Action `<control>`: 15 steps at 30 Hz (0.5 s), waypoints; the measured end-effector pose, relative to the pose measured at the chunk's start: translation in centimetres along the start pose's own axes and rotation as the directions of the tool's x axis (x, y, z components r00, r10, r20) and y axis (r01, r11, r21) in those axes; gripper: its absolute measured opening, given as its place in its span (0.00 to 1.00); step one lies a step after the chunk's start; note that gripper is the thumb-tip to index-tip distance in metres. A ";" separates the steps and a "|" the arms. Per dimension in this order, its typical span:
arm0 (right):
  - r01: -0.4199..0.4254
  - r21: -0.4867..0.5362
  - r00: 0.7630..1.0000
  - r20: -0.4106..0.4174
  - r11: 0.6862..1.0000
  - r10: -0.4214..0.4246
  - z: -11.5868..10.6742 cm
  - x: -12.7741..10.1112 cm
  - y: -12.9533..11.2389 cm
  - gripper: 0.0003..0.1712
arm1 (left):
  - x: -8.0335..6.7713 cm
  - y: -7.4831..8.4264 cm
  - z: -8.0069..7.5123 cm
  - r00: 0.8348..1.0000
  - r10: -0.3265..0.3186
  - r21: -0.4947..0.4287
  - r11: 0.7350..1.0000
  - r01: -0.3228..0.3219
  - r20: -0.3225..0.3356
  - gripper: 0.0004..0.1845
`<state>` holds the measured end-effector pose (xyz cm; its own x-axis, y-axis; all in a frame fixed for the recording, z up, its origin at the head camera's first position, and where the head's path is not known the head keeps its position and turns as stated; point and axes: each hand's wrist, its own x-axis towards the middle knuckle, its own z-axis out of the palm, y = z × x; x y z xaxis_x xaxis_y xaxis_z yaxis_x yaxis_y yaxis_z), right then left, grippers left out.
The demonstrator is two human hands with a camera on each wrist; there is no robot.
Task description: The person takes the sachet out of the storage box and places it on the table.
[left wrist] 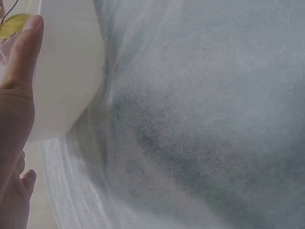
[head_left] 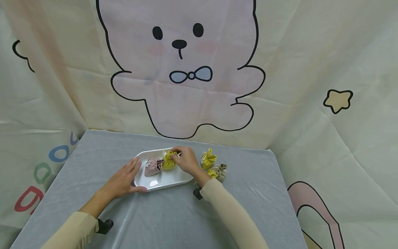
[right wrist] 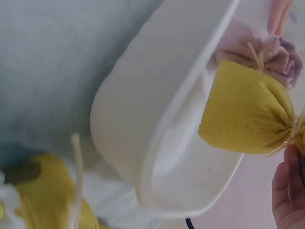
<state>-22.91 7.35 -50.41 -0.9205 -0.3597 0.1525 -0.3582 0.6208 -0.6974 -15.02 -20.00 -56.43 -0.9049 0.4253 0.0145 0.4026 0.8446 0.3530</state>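
Observation:
My right hand (head_left: 187,162) pinches the gathered neck of a yellow drawstring pouch (head_left: 169,162) over the white tray (head_left: 174,178). In the right wrist view the fingers (right wrist: 281,183) are at the pouch's tied neck, and its full body (right wrist: 248,112) hangs over the tray. A dusty pink pouch (head_left: 153,167) lies in the tray just left of the yellow one. My left hand (head_left: 125,178) rests against the tray's left end, fingers extended along the rim and thumb by the near edge. In the left wrist view the straight thumb (left wrist: 25,52) lies along the tray's side.
Right of the tray, a yellow pouch (head_left: 208,159) stands on the grey-blue cloth (head_left: 248,193). Nearer, another yellow pouch (head_left: 212,173) sits against an olive-grey one (head_left: 222,171). A printed fabric backdrop (head_left: 199,114) hangs behind the table.

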 end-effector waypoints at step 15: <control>0.138 -0.011 0.990 -0.037 0.990 -0.138 -5.0 -0.8 -0.4 0.10 | -0.1 -0.2 0.1 1.000 0.018 -0.004 1.000 -0.018 -0.011 0.63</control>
<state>-22.78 10.87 -46.81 -0.8673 -0.4162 0.2732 -0.4834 0.5731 -0.6617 -14.95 -20.19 -56.58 -0.8990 0.4370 0.0309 0.4184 0.8355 0.3561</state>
